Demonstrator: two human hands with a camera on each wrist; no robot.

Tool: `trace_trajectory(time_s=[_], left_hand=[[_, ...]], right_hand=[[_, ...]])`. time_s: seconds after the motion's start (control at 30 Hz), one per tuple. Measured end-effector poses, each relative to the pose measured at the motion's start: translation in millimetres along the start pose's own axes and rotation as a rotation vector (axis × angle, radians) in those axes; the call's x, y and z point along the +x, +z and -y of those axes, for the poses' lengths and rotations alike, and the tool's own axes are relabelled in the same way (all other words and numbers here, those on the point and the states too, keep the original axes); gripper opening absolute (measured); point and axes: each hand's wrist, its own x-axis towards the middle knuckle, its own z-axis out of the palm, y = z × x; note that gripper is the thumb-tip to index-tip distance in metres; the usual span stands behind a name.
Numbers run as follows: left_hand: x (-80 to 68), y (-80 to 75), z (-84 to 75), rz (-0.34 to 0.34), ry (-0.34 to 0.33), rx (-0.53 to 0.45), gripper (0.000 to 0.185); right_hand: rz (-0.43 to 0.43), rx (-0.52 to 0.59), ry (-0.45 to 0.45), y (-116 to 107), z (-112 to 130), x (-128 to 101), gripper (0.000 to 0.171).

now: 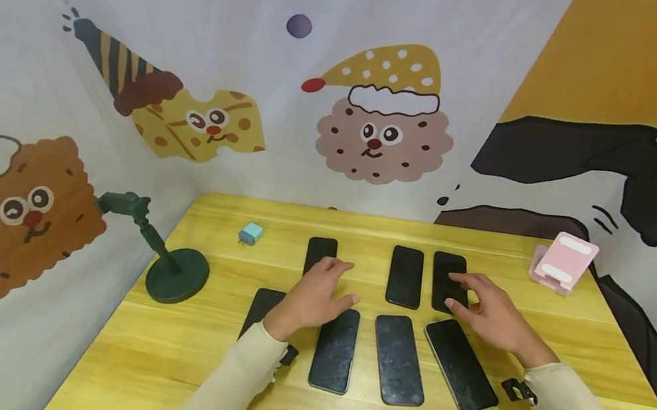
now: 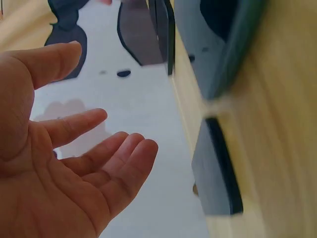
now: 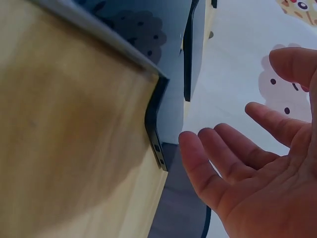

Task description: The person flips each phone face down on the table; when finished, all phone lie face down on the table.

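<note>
Several black phones lie flat in two rows on a yellow wooden table (image 1: 205, 352). My left hand (image 1: 329, 285) hovers palm down, fingers relaxed, between the back-left phone (image 1: 321, 251) and a front-row phone (image 1: 335, 349), holding nothing. My right hand (image 1: 472, 297) is spread over the back-right phone (image 1: 448, 271), just behind the front-right phone (image 1: 460, 366); I cannot tell if it touches. The left wrist view shows the left hand (image 2: 64, 168) with an empty palm beside a phone (image 2: 215, 168). In the right wrist view the right hand (image 3: 257, 168) is empty too, near a phone's edge (image 3: 156, 129).
A dark green stand (image 1: 174, 272) with a round base sits at the table's left edge. A small blue charger (image 1: 250, 233) lies at the back left, a pink phone holder (image 1: 563, 262) at the back right. Printed cloth walls close in three sides.
</note>
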Motion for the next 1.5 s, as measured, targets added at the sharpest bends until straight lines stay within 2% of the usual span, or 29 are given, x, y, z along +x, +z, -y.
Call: trace_trajectory(time_s=[0.3, 0.5, 0.77, 0.87, 1.0, 1.1, 1.27, 1.33, 1.4, 1.5], left_hand=[[-1.9, 21.6, -34.1, 0.004, 0.033, -0.103, 0.062], [-0.6, 33.9, -50.1, 0.054, 0.046, -0.175, 0.062], [2.8, 50.2, -80.5, 0.089, -0.018, -0.388, 0.051], [2.0, 61.0, -92.3, 0.115, -0.075, -0.490, 0.052], [0.1, 74.3, -105.3, 0.151, -0.220, -0.687, 0.059], [-1.3, 83.3, -115.4, 0.159, -0.312, -0.790, 0.062], [-2.3, 96.8, -129.8, 0.196, -0.374, -0.873, 0.072], [-3.8, 102.6, -133.8, 0.215, -0.403, -0.947, 0.078], [-5.3, 108.3, -137.3, 0.205, -0.437, -1.038, 0.083], [-6.9, 115.6, -142.1, 0.140, -0.488, -1.167, 0.083]], right_hand=[[-0.033, 0.043, 0.008, 11.0, -0.9, -20.0, 0.055], [-0.040, 0.083, 0.022, 16.3, -1.2, -28.8, 0.050], [-0.005, 0.161, 0.110, 16.7, -3.4, -46.7, 0.047], [0.021, 0.190, 0.149, 19.1, -4.4, -53.2, 0.046], [0.044, 0.193, 0.166, 23.2, -4.5, -59.6, 0.044], [0.047, 0.169, 0.171, 24.1, -4.3, -66.7, 0.043], [0.075, 0.176, 0.178, 17.9, -6.5, -77.0, 0.042], [0.089, 0.190, 0.192, 17.3, -8.6, -79.6, 0.043], [0.101, 0.200, 0.216, 17.0, -9.2, -79.9, 0.045], [0.103, 0.211, 0.226, 17.0, -9.9, -78.8, 0.046]])
